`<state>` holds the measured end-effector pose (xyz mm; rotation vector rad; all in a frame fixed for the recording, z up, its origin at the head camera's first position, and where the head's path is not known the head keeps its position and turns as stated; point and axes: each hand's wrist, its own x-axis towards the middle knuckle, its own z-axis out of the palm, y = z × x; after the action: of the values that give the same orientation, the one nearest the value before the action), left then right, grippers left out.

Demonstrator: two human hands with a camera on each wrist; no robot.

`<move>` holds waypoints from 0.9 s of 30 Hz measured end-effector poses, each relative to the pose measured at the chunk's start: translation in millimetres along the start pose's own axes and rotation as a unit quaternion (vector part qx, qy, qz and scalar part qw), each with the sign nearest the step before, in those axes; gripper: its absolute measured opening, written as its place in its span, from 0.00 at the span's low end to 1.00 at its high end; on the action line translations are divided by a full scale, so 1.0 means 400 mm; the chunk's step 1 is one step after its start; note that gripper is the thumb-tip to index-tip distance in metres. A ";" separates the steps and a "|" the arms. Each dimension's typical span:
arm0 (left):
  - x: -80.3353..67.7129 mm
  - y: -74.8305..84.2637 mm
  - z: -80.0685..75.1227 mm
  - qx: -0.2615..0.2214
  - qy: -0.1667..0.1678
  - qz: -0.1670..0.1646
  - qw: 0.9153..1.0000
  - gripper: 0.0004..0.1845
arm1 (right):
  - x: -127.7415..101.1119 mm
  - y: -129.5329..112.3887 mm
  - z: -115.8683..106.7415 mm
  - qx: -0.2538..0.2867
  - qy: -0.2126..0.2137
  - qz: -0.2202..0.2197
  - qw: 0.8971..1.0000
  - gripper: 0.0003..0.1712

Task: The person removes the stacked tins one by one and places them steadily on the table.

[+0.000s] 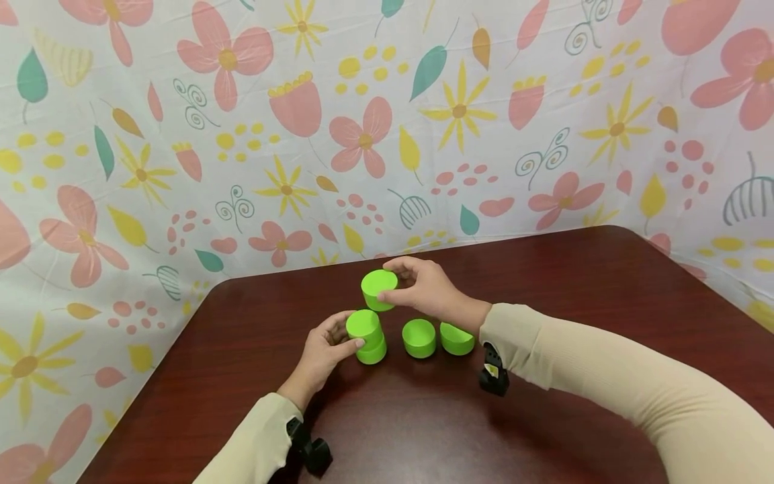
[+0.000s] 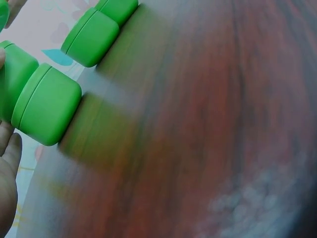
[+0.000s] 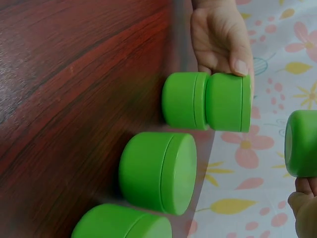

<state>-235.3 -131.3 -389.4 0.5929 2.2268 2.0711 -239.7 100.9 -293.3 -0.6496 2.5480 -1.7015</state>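
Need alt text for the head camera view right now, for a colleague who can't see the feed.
On a dark wooden table, the left hand grips a two-high stack of green cups while the right hand holds a third green cup just above it. Two more green cups sit side by side to the right, with a floral cloth behind.

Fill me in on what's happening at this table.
A person is handling green cups on a dark wooden table. The left hand grips a two-high stack of cups. The right hand holds another green cup in the air just above that stack. Two more cups stand beside it.
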 end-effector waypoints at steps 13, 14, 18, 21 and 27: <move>-0.002 0.002 0.000 0.005 -0.001 0.001 1.000 0.27 | -0.029 0.012 -0.049 -0.020 0.020 0.004 1.000 0.33; -0.002 0.002 0.001 0.005 -0.001 0.001 1.000 0.27 | -0.031 0.013 -0.054 -0.020 0.023 0.004 1.000 0.33; -0.002 0.002 0.001 0.006 -0.002 0.000 1.000 0.27 | -0.041 0.017 -0.072 -0.024 0.034 0.007 0.999 0.32; -0.002 0.002 0.001 0.008 -0.001 -0.001 1.000 0.28 | -0.048 0.020 -0.082 -0.018 0.036 0.009 0.999 0.33; -0.004 -0.001 0.002 0.009 0.002 0.003 1.000 0.27 | -0.059 0.032 -0.100 -0.016 0.047 0.007 0.999 0.33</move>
<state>-233.8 -130.9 -390.2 0.5977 2.2500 2.0585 -231.8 148.5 -293.4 -0.5646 2.6412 -1.7309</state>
